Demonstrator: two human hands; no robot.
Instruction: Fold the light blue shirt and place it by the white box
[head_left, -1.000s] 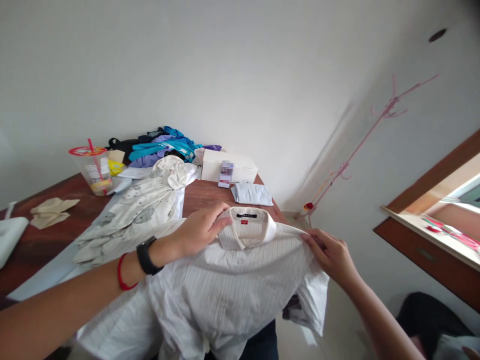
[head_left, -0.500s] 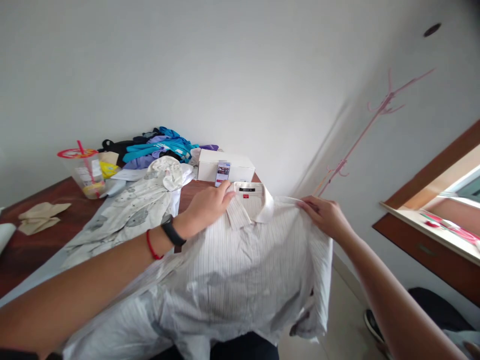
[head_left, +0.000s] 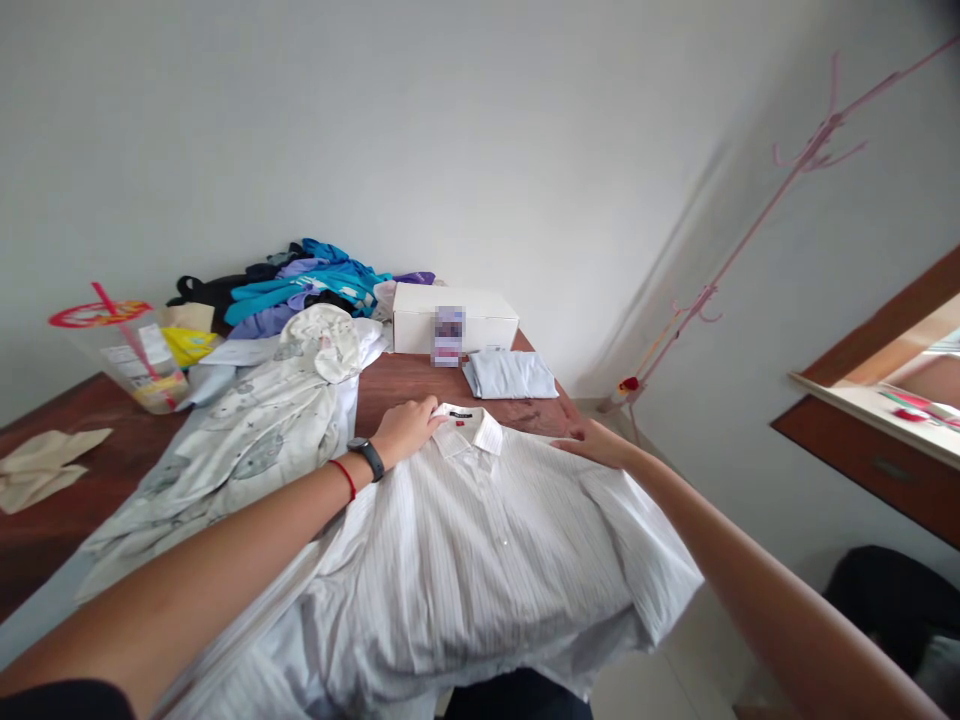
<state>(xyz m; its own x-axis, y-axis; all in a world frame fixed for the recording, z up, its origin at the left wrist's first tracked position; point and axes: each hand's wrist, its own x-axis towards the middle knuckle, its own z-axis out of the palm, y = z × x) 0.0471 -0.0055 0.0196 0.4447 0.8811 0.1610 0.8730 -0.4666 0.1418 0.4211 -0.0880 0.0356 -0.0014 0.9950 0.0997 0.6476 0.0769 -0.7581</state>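
A white striped short-sleeved shirt (head_left: pixel 480 540) lies front up over the near part of the wooden table (head_left: pixel 405 378), its lower part hanging over the edge towards me. My left hand (head_left: pixel 409 428) is closed on the shirt beside its collar, on the left. At the shoulder seam on the right, my right hand (head_left: pixel 600 445) grips the fabric, its fingertips partly hidden. The shirt's collar (head_left: pixel 471 432) stands up between both hands, showing a dark label inside.
A folded light-blue garment (head_left: pixel 511 374) lies behind the shirt, near a white box (head_left: pixel 491 312) with a phone (head_left: pixel 448 337) against it. Patterned white cloth (head_left: pixel 247 440), piled clothes (head_left: pixel 307 285) and a plastic cup (head_left: pixel 142 365) occupy the left. A pink coat rack (head_left: pixel 765 220) stands right.
Both hands have lowered the shirt from a raised position onto the table, still holding it at collar and shoulder. The folded light-blue garment behind it has come into view.
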